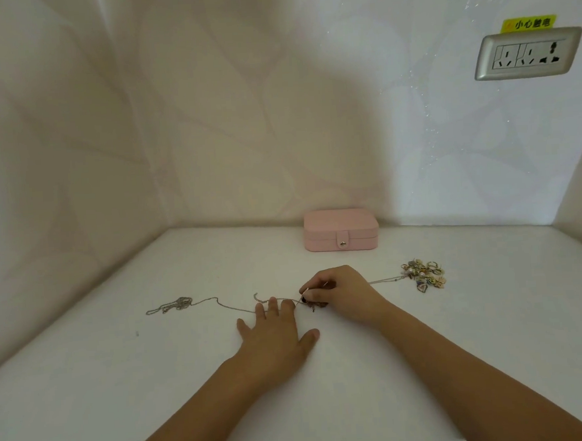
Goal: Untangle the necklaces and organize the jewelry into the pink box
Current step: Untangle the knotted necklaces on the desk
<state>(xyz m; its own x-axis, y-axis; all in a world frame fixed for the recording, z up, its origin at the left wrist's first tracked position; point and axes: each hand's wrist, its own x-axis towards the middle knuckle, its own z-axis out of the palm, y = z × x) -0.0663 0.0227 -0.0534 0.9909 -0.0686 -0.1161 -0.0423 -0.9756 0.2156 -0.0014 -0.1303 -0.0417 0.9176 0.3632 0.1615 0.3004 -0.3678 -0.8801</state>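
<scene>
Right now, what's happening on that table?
A person is untangling. The left hand lies flat, fingers pressing a chain down, while the right hand pinches it beside a knot. A jewelry heap sits to the right. The pink box stands shut at the back.

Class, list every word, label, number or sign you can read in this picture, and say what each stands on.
"小心触电", slightly blurred, on the yellow sticker above the silver wall socket.
The orange mark left of those characters: too small to make out.
On the pink box: no lettering visible, only a metal snap.
On the jewelry pile and the necklace chain that the right hand pinches: nothing readable.
</scene>
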